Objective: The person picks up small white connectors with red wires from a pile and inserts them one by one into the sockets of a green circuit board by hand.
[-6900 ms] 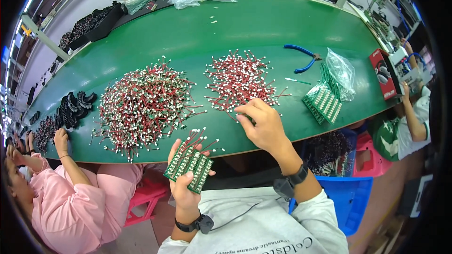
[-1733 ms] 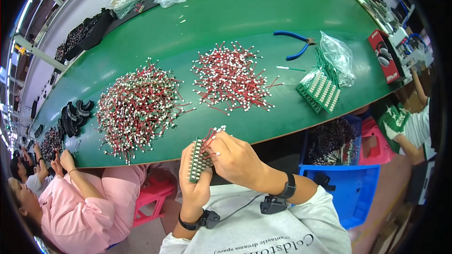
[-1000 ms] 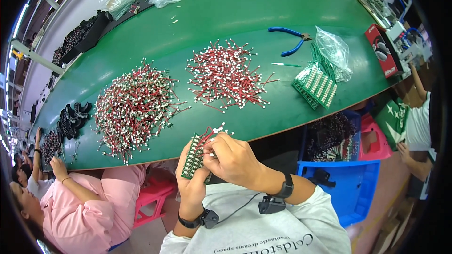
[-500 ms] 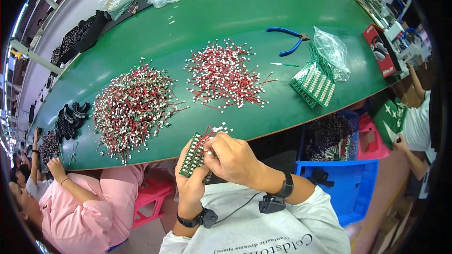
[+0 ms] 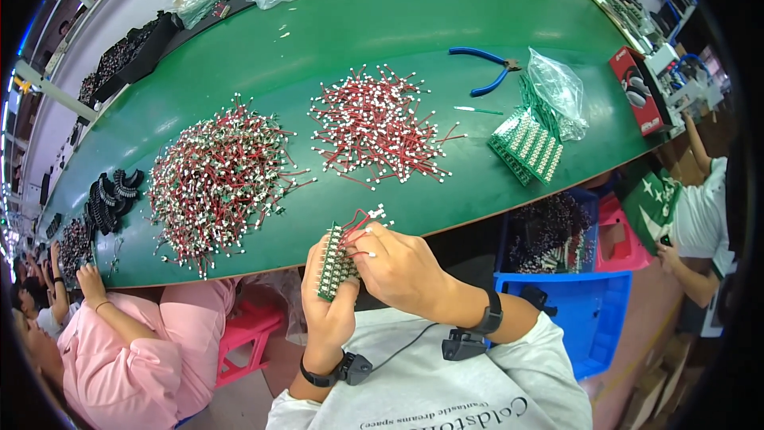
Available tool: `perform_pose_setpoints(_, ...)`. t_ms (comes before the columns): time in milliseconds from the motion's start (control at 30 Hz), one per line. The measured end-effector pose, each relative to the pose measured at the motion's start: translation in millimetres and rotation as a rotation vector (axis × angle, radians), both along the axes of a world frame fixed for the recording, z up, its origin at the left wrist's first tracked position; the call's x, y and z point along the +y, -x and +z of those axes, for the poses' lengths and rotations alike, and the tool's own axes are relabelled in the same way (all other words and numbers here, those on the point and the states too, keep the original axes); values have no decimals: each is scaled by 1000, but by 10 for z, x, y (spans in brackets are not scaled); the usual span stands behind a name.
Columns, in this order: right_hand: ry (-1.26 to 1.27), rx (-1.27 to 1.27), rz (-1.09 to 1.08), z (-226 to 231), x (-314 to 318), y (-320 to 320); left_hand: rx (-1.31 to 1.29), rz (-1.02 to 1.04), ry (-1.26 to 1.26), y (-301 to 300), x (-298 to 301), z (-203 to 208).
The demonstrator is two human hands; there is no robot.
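At the table's near edge my left hand (image 5: 325,317) is closed around a green circuit board panel (image 5: 334,263) lined with small pale connectors. Its thumb presses the panel's lower right side. My right hand (image 5: 402,272) is closed at the panel's right edge, pinching red cables (image 5: 360,225) with white plugs. Several plug ends stick out above and beside its fingers; the exact fingertip contact is hidden. Ahead lie a pile of loose red cables (image 5: 378,127) and, to its left, a larger pile of cables with small green boards (image 5: 219,179).
Right on the green table (image 5: 398,16) lie blue-handled cutters (image 5: 497,72), a thin green-and-white tool (image 5: 479,110), stacked circuit panels (image 5: 527,146), a clear bag (image 5: 557,87) and a red box (image 5: 637,91). Blue bins (image 5: 561,322) stand below. A co-worker in pink (image 5: 131,358) sits left.
My left hand has turned the panel so that it stands more upright, with its face more toward view. My right fingers have shifted slightly right, and a white plug now shows beside them.
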State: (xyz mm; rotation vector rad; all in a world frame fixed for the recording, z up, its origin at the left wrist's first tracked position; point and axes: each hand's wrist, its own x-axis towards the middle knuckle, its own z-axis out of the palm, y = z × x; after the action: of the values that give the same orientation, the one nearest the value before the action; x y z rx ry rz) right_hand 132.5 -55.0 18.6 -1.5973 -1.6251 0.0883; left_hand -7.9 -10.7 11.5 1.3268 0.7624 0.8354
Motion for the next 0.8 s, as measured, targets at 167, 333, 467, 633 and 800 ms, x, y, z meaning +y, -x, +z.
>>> perform_pose_setpoints(167,-90,24,-55,12,23,1,67,-9,-155,-22,-30,55)
perform_pose_setpoints(333,-152,42,-38,7,82,28,95,15,-196,-12,-81,32)
perform_pose_setpoints(467,-163,38,12,8,66,4,31,5,16,46,-72,-21)
perform_pose_setpoints(633,-195,133,-79,142,60,-582,-267,116,225,181,74,7)
perform_pose_setpoints(800,-37,-107,-260,13,158,-1029,-298,162,271,312,169,-6)
